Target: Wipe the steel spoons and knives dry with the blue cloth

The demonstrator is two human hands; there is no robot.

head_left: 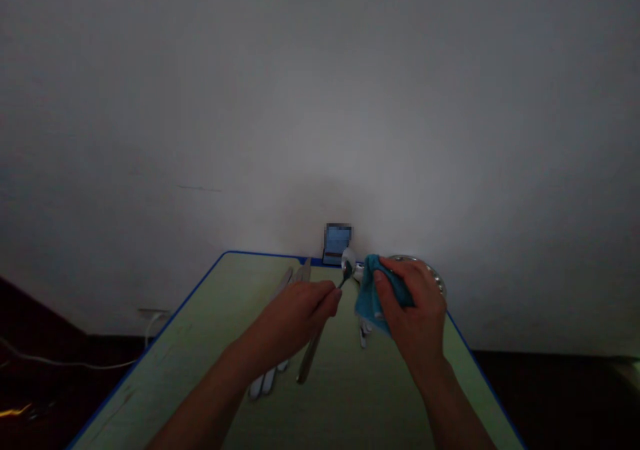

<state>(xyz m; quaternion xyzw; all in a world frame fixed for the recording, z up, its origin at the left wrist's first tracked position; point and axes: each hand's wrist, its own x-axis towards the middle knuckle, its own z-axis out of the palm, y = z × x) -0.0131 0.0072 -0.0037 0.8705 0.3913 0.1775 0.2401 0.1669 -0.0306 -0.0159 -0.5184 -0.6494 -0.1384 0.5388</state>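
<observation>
Spoon (pixel 311 351) through left hand's (pixel 289 318) grip

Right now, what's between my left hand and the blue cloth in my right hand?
In the head view, the bowl of a metal spoon juts from your left hand into that gap, over the green tabletop, short of the blue cloth.

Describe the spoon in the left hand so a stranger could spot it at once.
On the green table, find the left hand. The metal spoon in it has its bowl toward the far edge and its handle running down past the palm, held up beside the blue cloth in the right hand.
</observation>
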